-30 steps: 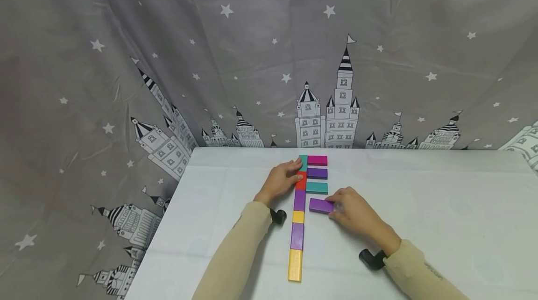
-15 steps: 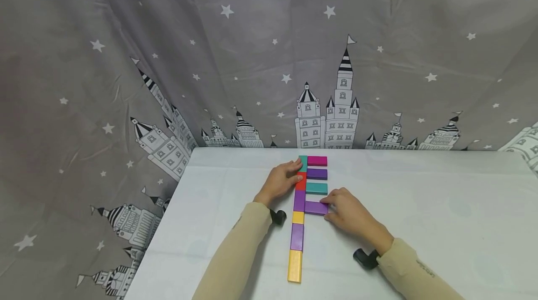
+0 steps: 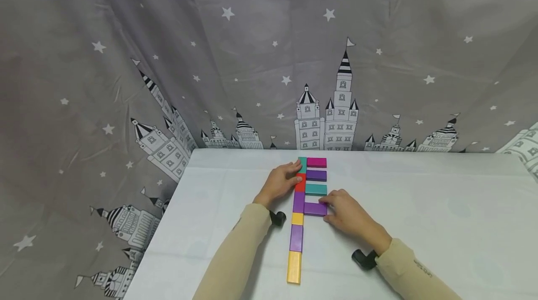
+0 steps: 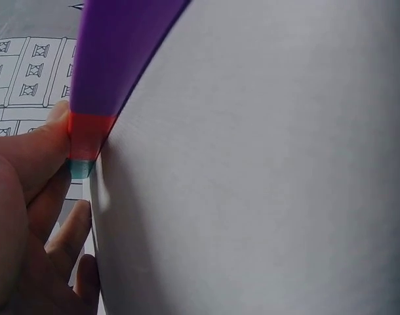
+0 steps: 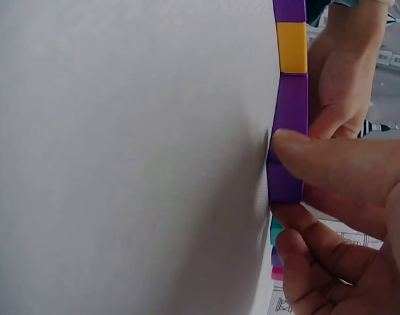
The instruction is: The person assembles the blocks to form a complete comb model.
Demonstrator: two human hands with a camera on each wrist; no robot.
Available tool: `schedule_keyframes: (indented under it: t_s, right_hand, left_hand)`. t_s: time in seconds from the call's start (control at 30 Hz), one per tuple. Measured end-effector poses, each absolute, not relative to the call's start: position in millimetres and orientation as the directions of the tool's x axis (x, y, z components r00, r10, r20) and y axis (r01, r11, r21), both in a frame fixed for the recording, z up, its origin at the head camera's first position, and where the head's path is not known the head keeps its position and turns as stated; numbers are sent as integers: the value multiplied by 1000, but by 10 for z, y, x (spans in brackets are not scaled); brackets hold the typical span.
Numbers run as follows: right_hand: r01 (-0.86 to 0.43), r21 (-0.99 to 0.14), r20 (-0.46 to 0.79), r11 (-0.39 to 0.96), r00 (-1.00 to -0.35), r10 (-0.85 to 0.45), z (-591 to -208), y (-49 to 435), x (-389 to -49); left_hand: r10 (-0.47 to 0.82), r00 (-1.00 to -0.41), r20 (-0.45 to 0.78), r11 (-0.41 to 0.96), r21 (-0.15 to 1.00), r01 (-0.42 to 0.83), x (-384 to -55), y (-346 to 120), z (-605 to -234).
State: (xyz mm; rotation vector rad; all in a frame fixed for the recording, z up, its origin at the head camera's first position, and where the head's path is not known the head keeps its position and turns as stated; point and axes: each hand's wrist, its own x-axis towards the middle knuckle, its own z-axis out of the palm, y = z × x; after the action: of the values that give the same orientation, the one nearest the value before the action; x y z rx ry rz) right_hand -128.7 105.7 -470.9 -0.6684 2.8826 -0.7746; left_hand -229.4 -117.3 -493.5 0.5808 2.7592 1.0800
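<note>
A column of flat blocks runs toward the person, with a teal block (image 3: 303, 163), a red block (image 3: 300, 182), a purple block (image 3: 299, 202) and others end to end. My left hand (image 3: 279, 181) lies at its far left side, fingertips touching the teal and red blocks. In the left wrist view the thumb touches the red block's side. My right hand (image 3: 350, 213) pinches another purple block (image 3: 313, 209) between thumb and fingers at its right end. That block lies flat on the table, its left end against the column. Its far end is partly covered by my thumb in the right wrist view.
Magenta (image 3: 316, 162), dark purple (image 3: 316, 175) and teal (image 3: 315, 189) blocks stick out rightward from the column. Nearer me, the column continues with a small yellow block (image 3: 297, 218), a purple block (image 3: 296, 238) and a longer yellow block (image 3: 294, 267). A grey curtain (image 3: 252, 57) hangs behind the table.
My right hand has slid the purple block left until its end meets the column. The left hand has stayed in place, and the view has shifted slightly.
</note>
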Motion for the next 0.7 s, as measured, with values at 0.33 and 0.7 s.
schedule_keyframes:
  t_s: [0.33,0.7]
  right_hand:
    - [-308,-587,2,749,-925,-379,-4661,1310,-1277]
    - [-280,-620,62,733,-949,-309,-4579,1888,-1318]
  left_hand:
    - [404,-915,2,771,537,341,-2301,-1136,-4877]
    - [412,-911,35,829,400,390,-2280,-1154,-4809]
